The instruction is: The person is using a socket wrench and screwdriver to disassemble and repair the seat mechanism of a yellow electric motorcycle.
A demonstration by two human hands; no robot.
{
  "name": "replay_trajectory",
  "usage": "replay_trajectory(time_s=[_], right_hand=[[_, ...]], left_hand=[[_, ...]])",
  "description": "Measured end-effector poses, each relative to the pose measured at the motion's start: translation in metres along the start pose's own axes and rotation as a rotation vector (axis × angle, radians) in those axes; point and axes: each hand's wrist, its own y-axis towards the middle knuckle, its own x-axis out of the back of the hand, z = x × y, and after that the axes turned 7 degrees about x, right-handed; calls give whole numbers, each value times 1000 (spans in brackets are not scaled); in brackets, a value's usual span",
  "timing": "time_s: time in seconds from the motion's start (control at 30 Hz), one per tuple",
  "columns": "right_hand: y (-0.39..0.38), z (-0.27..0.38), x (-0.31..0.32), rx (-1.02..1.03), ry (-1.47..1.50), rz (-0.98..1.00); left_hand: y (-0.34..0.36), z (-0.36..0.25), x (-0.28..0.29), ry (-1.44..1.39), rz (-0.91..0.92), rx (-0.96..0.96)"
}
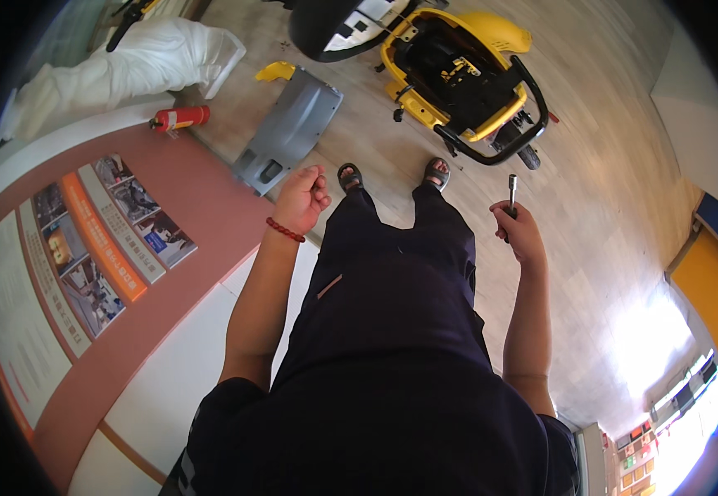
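Handling of a socket tool beside a partly stripped scooter, seen from above. The right hand point(526, 236) is closed about the dark lower part of a socket tool point(513, 188), thumb and fingers clamped together, the silver end standing free and pointing away from the body. The left hand point(299, 200), with a red bead bracelet point(285, 230) at its wrist, is curled with its fingertips drawn in; no object shows there, though a small one inside the curl could escape this view. The yellow-and-black scooter point(427, 113) stands toward the far edge of the wooden floor point(607, 182), its middle open and its curved black rear bar point(532, 83) facing the person. Along the floor's left edge, by the red-brown board point(214, 248), lies a grey panel point(297, 116), with a yellow piece point(275, 72) near its far end; a red fire extinguisher point(181, 118) is beside the same edge. The step in hand is judged to be holding the tool ready, apart from the scooter; applying it there would call for a lower reach and the socket end squared to a fastener.
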Motion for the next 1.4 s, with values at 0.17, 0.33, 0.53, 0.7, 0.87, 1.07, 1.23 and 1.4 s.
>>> replay_trajectory(time_s=[0.17, 0.33, 0.53, 0.7, 0.87, 1.07, 1.23, 1.4], right_hand=[[12, 16, -34, 9, -90, 61], [15, 20, -78, 6, -242, 64], [21, 13, -157, -86, -410, 111], [42, 9, -227, -137, -513, 160], [67, 5, -268, -87, -658, 200], [115, -51, -277, -75, -976, 186], [157, -138, -260, -94, -1157, 181], [189, -178, -236, 157, -1294, 165]], left_hand=[[7, -14, 40, -91, -115, -19], [18, -41, 88, -59, -118, -16], [34, -88, 147, 202, -91, -69], [56, -113, 210, 231, -157, -55], [86, -115, 253, 306, -260, -72], [164, -84, 287, 572, -233, -125], [287, -13, 301, 706, -245, -133], [421, 56, 299, 870, -311, -95]])
